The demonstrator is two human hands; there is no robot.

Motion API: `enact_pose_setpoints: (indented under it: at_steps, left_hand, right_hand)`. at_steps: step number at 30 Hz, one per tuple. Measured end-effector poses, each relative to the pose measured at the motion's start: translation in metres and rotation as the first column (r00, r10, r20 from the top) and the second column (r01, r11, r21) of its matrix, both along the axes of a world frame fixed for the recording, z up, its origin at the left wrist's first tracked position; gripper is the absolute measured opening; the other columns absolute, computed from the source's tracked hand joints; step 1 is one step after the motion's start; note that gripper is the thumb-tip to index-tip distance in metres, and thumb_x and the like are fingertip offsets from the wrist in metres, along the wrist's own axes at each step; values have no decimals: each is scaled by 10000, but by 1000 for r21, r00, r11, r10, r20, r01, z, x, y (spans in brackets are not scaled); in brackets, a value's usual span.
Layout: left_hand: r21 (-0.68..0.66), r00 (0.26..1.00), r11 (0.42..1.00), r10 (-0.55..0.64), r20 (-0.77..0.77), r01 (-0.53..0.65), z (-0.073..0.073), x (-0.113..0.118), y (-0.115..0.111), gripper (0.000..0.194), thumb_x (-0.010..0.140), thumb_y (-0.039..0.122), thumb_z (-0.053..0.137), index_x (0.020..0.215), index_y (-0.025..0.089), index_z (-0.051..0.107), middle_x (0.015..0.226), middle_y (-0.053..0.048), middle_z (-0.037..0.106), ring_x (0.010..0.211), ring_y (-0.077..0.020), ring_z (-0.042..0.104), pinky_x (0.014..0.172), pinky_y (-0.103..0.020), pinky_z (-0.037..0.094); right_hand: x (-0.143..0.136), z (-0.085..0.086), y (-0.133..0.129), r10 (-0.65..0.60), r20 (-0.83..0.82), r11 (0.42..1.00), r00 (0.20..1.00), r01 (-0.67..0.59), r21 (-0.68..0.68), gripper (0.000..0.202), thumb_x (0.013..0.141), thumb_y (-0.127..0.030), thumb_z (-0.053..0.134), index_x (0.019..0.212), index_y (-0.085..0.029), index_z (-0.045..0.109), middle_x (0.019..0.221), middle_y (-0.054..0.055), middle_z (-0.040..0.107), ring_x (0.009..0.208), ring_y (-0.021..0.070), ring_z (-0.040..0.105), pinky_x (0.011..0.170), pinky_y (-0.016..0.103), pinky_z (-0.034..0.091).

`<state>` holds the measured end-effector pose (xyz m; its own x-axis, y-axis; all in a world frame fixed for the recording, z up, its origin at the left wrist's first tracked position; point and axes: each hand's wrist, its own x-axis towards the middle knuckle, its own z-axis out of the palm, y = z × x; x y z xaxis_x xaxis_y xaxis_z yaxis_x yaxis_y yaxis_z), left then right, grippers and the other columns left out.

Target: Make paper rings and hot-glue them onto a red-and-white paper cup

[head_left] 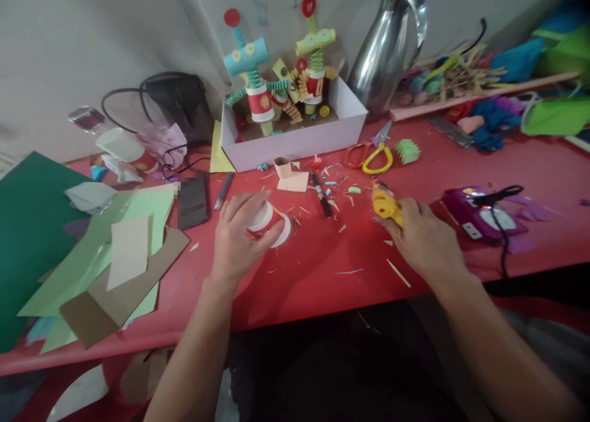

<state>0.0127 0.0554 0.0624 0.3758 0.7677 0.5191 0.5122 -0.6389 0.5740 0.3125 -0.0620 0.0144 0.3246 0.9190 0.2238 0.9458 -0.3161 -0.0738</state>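
Note:
My left hand [239,231] is wrapped round a red and white paper cup [267,218], which lies tilted low over the red table. On the right, my right hand [421,234] grips a yellow tool [386,204] that looks like a glue gun; its rear part is hidden by the fingers. Between the hands and the box are a black marker [321,195], a small cardboard ring [283,166] on a tan paper piece [294,182], and scattered scraps. Scissors [378,158] with yellow handles rest beyond the tool, beside a folded green paper strip [407,152].
A white box [295,147] with paper-cup figures [260,102] stands at the back, beside a steel jug [385,53]. Papers [129,250], a phone [193,202] and a cutter [224,191] lie left. A purple device [482,216] with a black cable sits right.

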Motion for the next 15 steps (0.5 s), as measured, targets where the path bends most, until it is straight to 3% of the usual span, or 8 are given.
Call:
enact_pose_setpoints:
  at_steps: [6,8,10,12,15]
  left_hand:
    - [84,985,996,50,-163,-37,7,0,-4,499,810,361,738,1291,269,641,1172,-72,665,1101,-259,599,1004,-427,462]
    - [37,995,997,66,-76,-63,9,-2,-3,478,792,374,761,1251,271,671,1160,-63,675,1085,-248,608,987,-404,472]
    - [-78,980,989,134,147,-123,8,-4,0,428,792,389,763,1200,273,703,1143,-51,688,1051,-227,622,951,-364,487]
    - [-294,862,948,246,444,-120,5,-7,6,374,812,418,741,1152,263,725,1098,-46,704,969,-193,642,863,-306,514]
    - [-576,581,811,420,697,105,0,-13,17,341,807,450,739,1053,214,754,992,-48,719,818,-146,650,703,-230,524]
  right_hand:
    - [-8,5,3,-43,67,994,997,49,-99,355,1009,-453,451,1140,-125,486,1031,163,627,696,236,634,481,280,226]
    - [-10,5,4,-31,78,995,996,38,-95,357,1002,-445,474,1151,-121,494,1042,168,621,708,242,637,482,282,253]
    - [-9,2,5,0,99,998,995,7,-69,386,993,-439,495,1191,-107,502,1061,178,614,756,263,641,514,296,335]
    - [-8,0,5,36,136,999,990,-32,-36,443,980,-423,521,1256,-77,501,1106,204,605,851,303,638,611,341,435]
    - [-9,1,5,42,193,999,980,-48,25,501,950,-373,557,1338,-61,495,1224,251,574,1023,394,586,754,455,490]
